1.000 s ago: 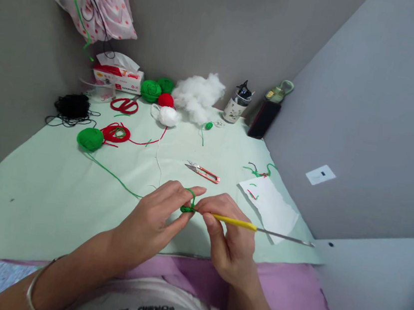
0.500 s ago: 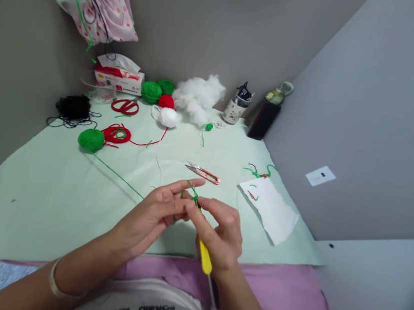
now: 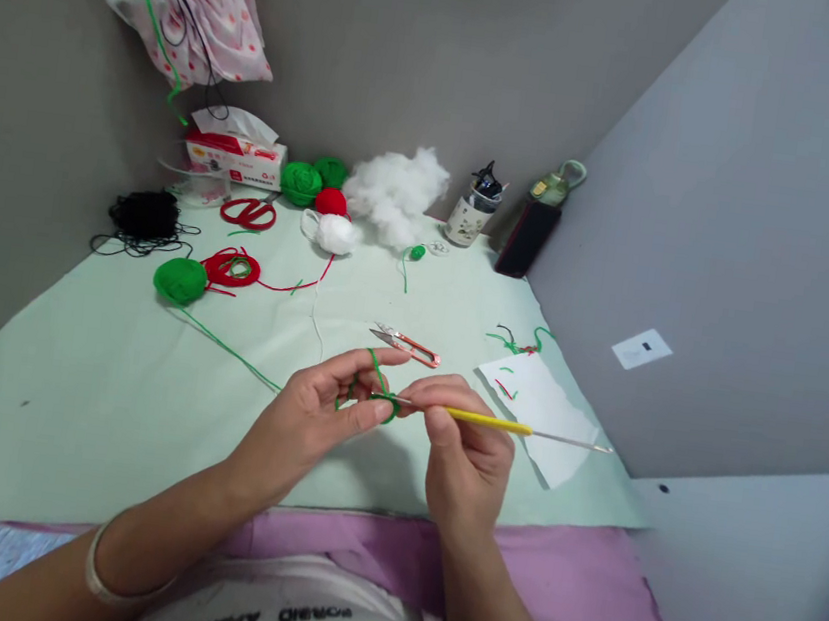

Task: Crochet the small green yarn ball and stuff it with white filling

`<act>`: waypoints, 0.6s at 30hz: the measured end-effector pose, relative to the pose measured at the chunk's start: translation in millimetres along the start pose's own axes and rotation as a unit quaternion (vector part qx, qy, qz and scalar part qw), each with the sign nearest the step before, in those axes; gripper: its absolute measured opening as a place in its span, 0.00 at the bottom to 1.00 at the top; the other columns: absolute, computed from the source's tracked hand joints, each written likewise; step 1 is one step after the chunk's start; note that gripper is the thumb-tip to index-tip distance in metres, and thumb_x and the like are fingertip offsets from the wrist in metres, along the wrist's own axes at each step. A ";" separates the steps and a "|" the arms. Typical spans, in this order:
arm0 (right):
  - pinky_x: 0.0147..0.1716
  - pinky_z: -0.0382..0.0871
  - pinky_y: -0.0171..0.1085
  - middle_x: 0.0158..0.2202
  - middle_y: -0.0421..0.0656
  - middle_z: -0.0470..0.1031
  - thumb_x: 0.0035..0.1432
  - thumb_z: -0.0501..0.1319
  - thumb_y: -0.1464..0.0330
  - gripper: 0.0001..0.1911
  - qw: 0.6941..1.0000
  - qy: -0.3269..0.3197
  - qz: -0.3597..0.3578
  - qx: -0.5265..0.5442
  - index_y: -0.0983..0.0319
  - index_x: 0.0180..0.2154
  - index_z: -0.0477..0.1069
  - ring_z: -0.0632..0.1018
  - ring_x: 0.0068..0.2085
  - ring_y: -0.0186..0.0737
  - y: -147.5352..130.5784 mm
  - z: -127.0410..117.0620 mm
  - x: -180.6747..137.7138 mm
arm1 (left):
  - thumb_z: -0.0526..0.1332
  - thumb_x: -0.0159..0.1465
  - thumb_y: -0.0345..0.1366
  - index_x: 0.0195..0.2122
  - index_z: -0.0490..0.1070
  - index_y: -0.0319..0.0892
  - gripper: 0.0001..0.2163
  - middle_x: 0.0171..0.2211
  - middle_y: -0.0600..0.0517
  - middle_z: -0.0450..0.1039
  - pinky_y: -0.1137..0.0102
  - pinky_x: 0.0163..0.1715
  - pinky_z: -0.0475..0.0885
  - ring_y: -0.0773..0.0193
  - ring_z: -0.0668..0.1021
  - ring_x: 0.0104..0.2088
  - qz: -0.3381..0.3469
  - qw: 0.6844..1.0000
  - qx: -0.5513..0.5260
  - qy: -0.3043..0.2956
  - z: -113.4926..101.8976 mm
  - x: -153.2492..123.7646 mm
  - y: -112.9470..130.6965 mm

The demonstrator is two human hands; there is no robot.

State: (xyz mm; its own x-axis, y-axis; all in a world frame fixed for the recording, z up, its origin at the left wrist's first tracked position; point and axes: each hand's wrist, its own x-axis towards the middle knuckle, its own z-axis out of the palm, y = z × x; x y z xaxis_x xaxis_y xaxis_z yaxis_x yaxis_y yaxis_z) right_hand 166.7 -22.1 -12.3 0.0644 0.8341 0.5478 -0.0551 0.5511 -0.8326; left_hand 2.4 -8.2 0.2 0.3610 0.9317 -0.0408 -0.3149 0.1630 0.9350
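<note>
pale green surface (image 3: 110,384): left hand (image 3: 310,419) pinches soft, limp-looking yarn (image 3: 382,403); right hand (image 3: 464,453) grips the stiff, light hook (image 3: 491,422) mid-handle.

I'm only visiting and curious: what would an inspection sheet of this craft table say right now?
Surface: pale green table cover, purple cloth along its near edge.
Job's things: small green yarn piece, yellow-handled metal crochet hook, green yarn ball with a strand running to the piece.
Clutter: red-handled thread snips, white fluffy stuffing, white paper sheet, red-and-white tissue box.
Grippers: left hand pinches the yarn piece; right hand grips the hook.
Cables: nothing seen; only a black yarn tangle.
Surroundings: grey walls, pink dotted bag hanging far left.
</note>
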 end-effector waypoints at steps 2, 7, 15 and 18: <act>0.37 0.74 0.39 0.35 0.43 0.78 0.69 0.62 0.70 0.09 0.999 0.003 0.021 0.031 0.56 0.41 0.82 0.78 0.39 0.40 0.8 -0.8 -0.1 | 0.69 0.64 0.35 0.57 0.78 0.54 0.20 0.36 0.56 0.70 0.71 0.46 0.66 0.67 0.71 0.40 -0.010 1.000 -0.019 -0.005 -0.4 0.6 0.5; 0.33 0.75 0.37 0.33 0.42 0.77 0.68 0.64 0.66 0.08 0.988 0.014 0.105 0.114 0.58 0.38 0.82 0.78 0.32 0.36 -0.8 -5.2 3.5 | 0.66 0.61 0.34 0.57 0.78 0.48 0.22 0.37 0.53 0.71 0.71 0.42 0.66 0.66 0.70 0.38 -0.085 0.987 -0.114 -0.080 -6.4 2.8 2.5; 0.30 0.73 0.35 0.29 0.41 0.76 0.67 0.65 0.63 0.09 0.979 0.013 0.131 0.155 0.57 0.35 0.81 0.76 0.30 0.36 -2.5 -6.0 6.9 | 0.70 0.61 0.37 0.53 0.81 0.50 0.18 0.36 0.54 0.71 0.73 0.44 0.67 0.67 0.71 0.39 -0.061 0.992 -0.096 -0.057 -6.3 2.5 2.0; 0.36 0.73 0.37 0.35 0.43 0.79 0.68 0.65 0.65 0.07 0.994 -0.003 0.071 0.085 0.56 0.39 0.83 0.79 0.39 0.39 0.5 -3.3 1.7 | 0.72 0.63 0.38 0.57 0.78 0.55 0.20 0.39 0.55 0.74 0.71 0.50 0.68 0.66 0.74 0.43 -0.008 0.999 -0.001 -0.035 -2.6 -1.2 -0.1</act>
State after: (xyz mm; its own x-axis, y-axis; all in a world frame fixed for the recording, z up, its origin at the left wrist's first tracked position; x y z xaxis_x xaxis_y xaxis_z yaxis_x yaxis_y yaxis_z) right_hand 170.0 -20.5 -12.0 0.0388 0.9032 0.4274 -0.2316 0.4242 -0.8754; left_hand -0.3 -8.4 -0.8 0.4259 0.9042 -0.0307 -0.3104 0.1779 0.9338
